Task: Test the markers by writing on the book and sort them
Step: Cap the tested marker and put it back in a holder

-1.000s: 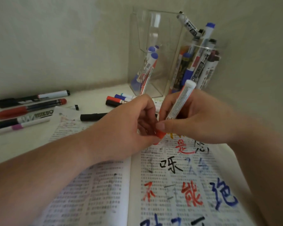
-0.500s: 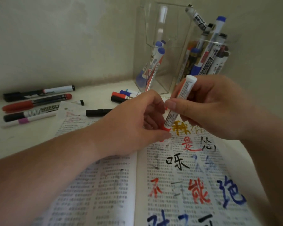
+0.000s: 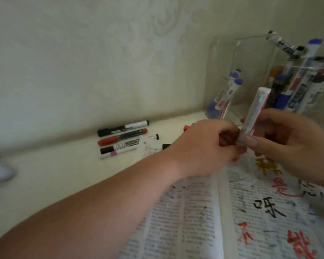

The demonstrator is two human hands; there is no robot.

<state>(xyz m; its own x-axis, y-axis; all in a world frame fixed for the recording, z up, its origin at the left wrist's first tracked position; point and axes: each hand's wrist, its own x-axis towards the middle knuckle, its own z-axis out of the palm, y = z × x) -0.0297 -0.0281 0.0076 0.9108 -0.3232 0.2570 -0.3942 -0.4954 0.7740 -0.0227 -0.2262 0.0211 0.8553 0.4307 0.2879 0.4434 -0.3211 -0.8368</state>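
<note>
My right hand point(image 3: 288, 141) grips a white-barrelled marker point(image 3: 254, 111) near its lower end and holds it almost upright over the open book point(image 3: 195, 212). My left hand point(image 3: 204, 146) is curled just left of the marker's tip. A small piece of orange cap point(image 3: 235, 159) shows under its fingers. The book's right page carries black, red, orange and blue test characters. Behind the hands stands a clear acrylic holder point(image 3: 223, 58). Blue-capped markers point(image 3: 230, 94) lean in its left compartment, and several mixed markers point(image 3: 307, 85) fill the right one.
Loose markers lie on the white table at the back left: a black one point(image 3: 123, 128), a red one point(image 3: 122, 137), a black-and-white one point(image 3: 120, 146) and a thin pink-banded one point(image 3: 116, 153). A black marker point(image 3: 166, 146) lies by the book's top edge. The wall runs close behind.
The marker's lower end has come away from my left hand, which keeps the orange cap. Both hands and the book now sit further right in view, and the frame is blurred.
</note>
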